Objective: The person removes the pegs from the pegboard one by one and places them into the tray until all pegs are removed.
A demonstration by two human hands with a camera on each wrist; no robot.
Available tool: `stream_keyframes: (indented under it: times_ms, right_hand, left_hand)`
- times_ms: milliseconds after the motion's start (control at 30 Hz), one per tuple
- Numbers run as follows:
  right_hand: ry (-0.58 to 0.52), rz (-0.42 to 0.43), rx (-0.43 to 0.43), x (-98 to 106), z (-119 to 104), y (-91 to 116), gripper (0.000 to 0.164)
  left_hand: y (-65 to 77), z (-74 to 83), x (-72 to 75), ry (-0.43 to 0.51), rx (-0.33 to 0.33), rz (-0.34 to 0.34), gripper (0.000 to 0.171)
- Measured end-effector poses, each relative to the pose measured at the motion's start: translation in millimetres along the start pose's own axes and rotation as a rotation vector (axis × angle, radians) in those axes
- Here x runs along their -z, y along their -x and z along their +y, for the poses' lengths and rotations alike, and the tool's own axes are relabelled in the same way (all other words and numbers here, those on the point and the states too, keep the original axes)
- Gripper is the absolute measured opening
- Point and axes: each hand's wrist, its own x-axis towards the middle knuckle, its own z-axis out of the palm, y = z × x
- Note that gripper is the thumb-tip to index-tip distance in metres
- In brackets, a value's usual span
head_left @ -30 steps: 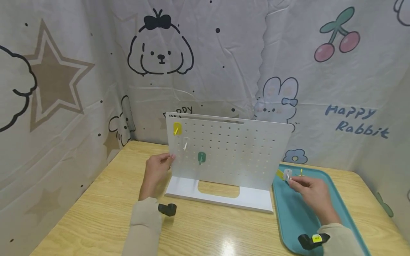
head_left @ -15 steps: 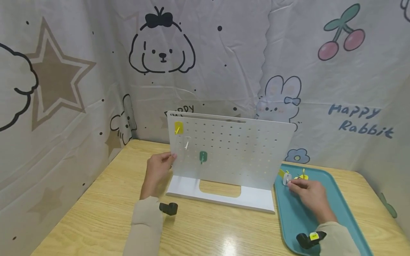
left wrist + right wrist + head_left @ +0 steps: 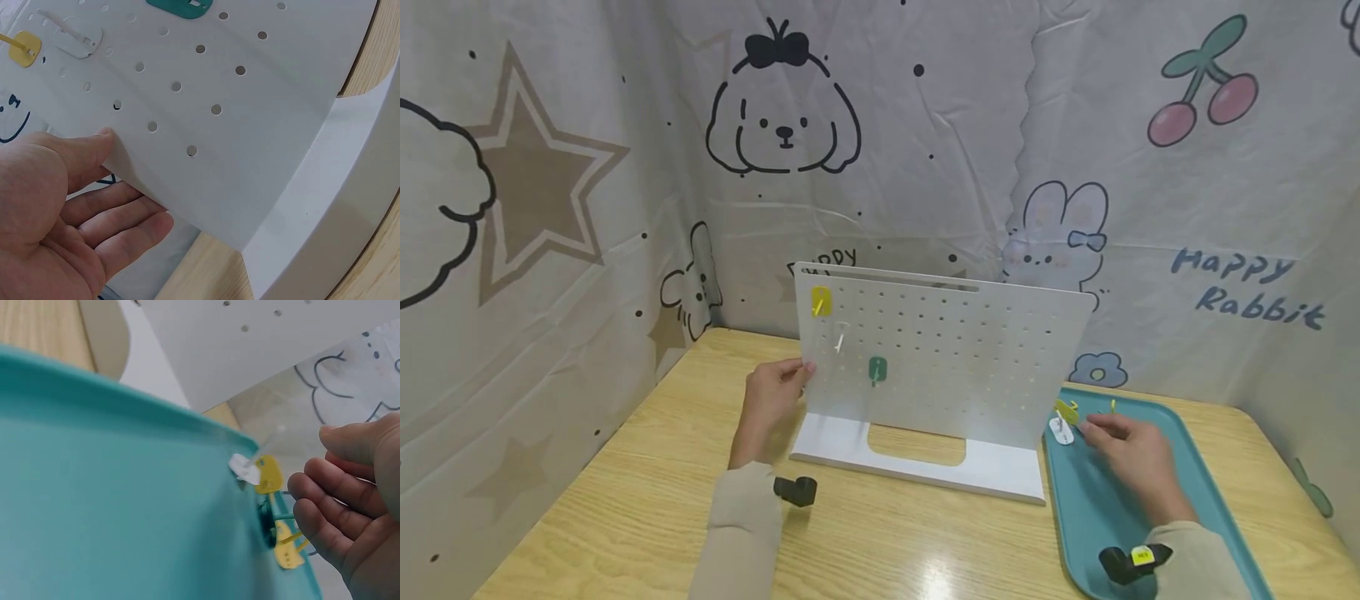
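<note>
A white pegboard (image 3: 955, 367) stands upright on its base. My left hand (image 3: 771, 396) pinches its left edge, thumb on the front face and fingers behind. Hanging on the board's left part are a yellow hook (image 3: 821, 302), a white hook (image 3: 840, 337) and a green hook (image 3: 877, 369). At right, my right hand (image 3: 1127, 454) hovers over the back of a teal tray (image 3: 1097, 500), fingers loosely bent with nothing between them. Just beyond its fingertips a white hook (image 3: 1062, 431) lies beside a yellow hook (image 3: 1067, 411). The right wrist view shows a dark green hook (image 3: 267, 522) and another yellow hook (image 3: 287, 547) behind them.
The pegboard's white base (image 3: 1000, 467) sits on a wooden table (image 3: 880, 533), close to the tray's left rim. A printed curtain (image 3: 925, 167) hangs behind the table and along both sides.
My right hand has let go of the white hook, which now lies tilted at the tray's left rim by the yellow one. My left hand keeps its hold on the pegboard.
</note>
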Motion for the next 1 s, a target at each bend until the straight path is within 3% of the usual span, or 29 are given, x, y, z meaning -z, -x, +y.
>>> stream_keyframes:
  times_ms: [633, 1000]
  right_hand:
    - [-0.037, 0.076, 0.094, 17, -44, 20, 0.057]
    - [-0.088, 0.100, 0.234, 11, -76, 29, 0.042]
  left_hand:
    - [0.7, 1.1, 0.5, -0.001, 0.000, -0.004, 0.035]
    - [0.0, 1.2, -1.3, 0.002, 0.001, 0.004, 0.033]
